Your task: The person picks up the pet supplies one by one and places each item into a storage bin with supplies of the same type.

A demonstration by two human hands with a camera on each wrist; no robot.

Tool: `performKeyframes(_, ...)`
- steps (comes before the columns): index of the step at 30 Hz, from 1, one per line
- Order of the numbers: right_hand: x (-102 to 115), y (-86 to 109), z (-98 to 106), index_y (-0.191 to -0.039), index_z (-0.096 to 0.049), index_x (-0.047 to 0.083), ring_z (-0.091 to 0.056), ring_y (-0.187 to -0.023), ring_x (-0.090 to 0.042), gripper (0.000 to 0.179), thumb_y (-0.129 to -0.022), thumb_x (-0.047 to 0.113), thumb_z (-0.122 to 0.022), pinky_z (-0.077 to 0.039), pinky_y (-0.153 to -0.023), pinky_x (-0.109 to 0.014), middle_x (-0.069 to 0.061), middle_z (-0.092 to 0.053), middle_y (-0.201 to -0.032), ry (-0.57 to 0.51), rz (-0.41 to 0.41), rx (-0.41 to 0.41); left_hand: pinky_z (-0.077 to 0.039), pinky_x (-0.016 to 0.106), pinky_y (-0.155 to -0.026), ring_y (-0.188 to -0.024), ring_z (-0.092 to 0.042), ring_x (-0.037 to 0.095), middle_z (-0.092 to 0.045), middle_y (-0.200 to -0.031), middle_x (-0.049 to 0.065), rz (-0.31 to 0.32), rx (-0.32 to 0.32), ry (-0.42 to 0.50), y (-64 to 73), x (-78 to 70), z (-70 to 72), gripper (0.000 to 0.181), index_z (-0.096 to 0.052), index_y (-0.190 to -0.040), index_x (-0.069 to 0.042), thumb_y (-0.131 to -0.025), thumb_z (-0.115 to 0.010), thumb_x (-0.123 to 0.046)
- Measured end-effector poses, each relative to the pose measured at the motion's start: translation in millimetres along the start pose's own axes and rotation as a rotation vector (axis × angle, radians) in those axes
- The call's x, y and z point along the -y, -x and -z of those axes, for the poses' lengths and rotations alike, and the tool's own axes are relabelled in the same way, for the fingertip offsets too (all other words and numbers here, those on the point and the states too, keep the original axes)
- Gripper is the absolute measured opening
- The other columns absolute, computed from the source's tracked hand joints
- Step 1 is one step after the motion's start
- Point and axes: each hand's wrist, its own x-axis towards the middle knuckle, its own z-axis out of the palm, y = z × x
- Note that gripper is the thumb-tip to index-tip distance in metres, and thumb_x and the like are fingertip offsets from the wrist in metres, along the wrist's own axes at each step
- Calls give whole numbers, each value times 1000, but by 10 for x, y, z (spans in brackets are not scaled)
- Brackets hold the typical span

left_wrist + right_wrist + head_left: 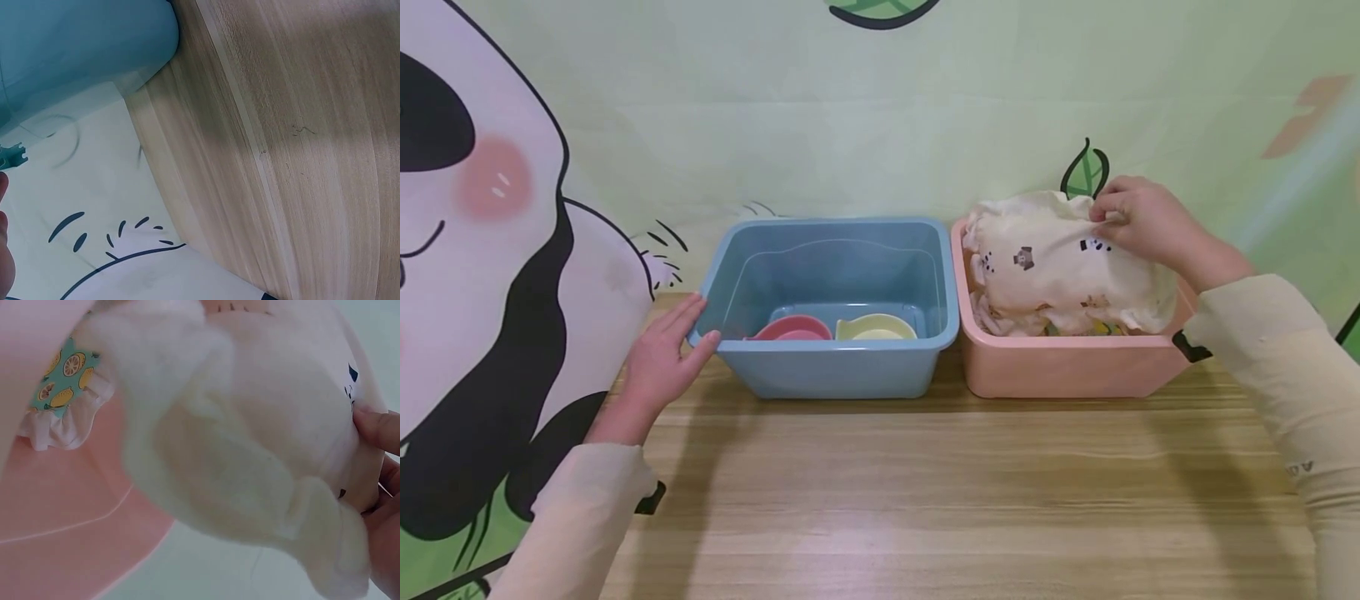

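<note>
My right hand (pixel 1150 221) pinches the upper right edge of a cream pillow (pixel 1045 275) with ruffled edges and small animal prints. The pillow lies tilted over the pink bin (pixel 1075 367), its lower part within the walls. In the right wrist view, thumb and fingers grip the pillow's (pixel 275 406) cloth. Beneath it shows a teal, lemon-printed piece with a white frill (pixel 65 375). My left hand (pixel 662 358) rests at the left front corner of the blue bin (pixel 842 371), fingers extended along the rim. Only fingertips (pixel 5 256) show in the left wrist view.
Inside the blue bin lie a pink bowl-like piece (pixel 793 327) and a pale yellow one (pixel 876 326), partly hidden by the front wall. Both bins stand side by side on a wooden table (pixel 910 492). A panda-printed backdrop (pixel 760 100) hangs close behind them.
</note>
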Motion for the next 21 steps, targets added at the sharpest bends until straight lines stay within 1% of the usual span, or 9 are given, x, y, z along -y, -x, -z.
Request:
performKeyframes(4, -3, 5, -5, -81, -62, -2, -50, -86, -32, 4, -78, 0, -61, -42, -73, -44, -18, -56, -97, -24, -20, 28, -28, 63, -93, -126, -32, 39, -31, -143, 13, -1, -9, 7, 5, 3, 1, 59, -32, -138, -11, -89, -39, -45)
performKeyframes(10, -48, 31, -34, -82, -61, 0, -50, -94, -36, 5, -79, 4, -60, -39, -77, -46, -22, -55, -107, -98, -126, 125, -29, 63, -93, -125, -33, 39, -31, -142, 13, -6, -14, 10, 10, 6, 1, 59, -32, -137, -10, -90, -40, -44)
performKeyframes(13, -81, 50, -70, -81, -60, 2, -48, -97, -36, 3, -79, 5, -60, -38, -77, -44, -22, -54, -111, -139, -169, 164, -29, 63, -93, -125, -33, 39, -31, -142, 13, -5, -9, 8, 12, 5, 4, 59, -32, -137, -10, -90, -40, -44)
performKeyframes(15, -102, 59, -98, -78, -59, 3, -47, -99, -35, 4, -80, 6, -60, -36, -76, -41, -21, -52, -117, -165, -186, 186, -29, 63, -93, -125, -33, 39, -31, -142, 13, -5, -9, 8, 13, 6, 3, 59, -32, -137, -11, -90, -40, -44)
performKeyframes(18, -125, 82, -132, -79, -58, 4, -45, -96, -32, 5, -81, 8, -60, -34, -74, -40, -19, -53, -114, -198, -219, 207, -29, 63, -93, -125, -33, 39, -31, -142, 13, -6, -13, 12, 15, 8, 0, 59, -32, -137, -11, -90, -40, -44)
performKeyframes(20, -140, 100, -153, -81, -59, 4, -45, -96, -32, 5, -81, 9, -60, -34, -77, -41, -19, -53, -113, -200, -229, 213, -29, 62, -93, -125, -33, 39, -32, -142, 13, -7, -17, 14, 14, 10, -3, 58, -33, -137, -11, -90, -40, -44)
performKeyframes(21, -146, 111, -163, -83, -60, 5, -46, -95, -31, 6, -81, 10, -60, -35, -78, -42, -18, -55, -111, -183, -231, 211, -29, 62, -93, -125, -33, 39, -32, -142, 13, -7, -18, 14, 13, 11, -4, 58, -33, -137, -11, -90, -40, -44)
